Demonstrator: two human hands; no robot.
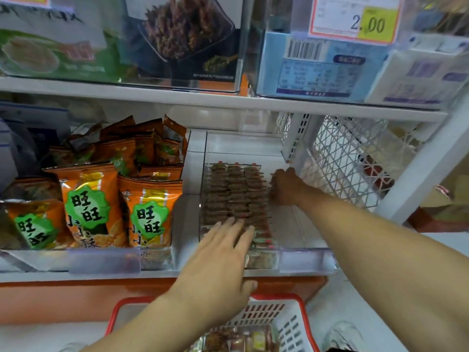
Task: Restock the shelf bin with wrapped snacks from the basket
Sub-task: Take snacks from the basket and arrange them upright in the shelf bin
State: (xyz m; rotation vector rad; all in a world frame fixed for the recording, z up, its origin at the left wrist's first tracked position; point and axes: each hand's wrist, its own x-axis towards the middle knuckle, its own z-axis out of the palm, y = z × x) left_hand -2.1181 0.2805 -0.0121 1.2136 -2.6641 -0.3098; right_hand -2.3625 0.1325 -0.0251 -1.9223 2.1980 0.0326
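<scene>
Left hand [223,257]: fingers straight and spread, tips resting on the near ends of the wrapped snacks [236,196]. Snacks: three rows in the clear shelf bin [299,240], long axis running away from those fingertips. Right hand [285,186]: fingers curled against the rows' right side, nearer the far end; grip unclear. Basket [291,323]: below, behind both wrists.
</scene>
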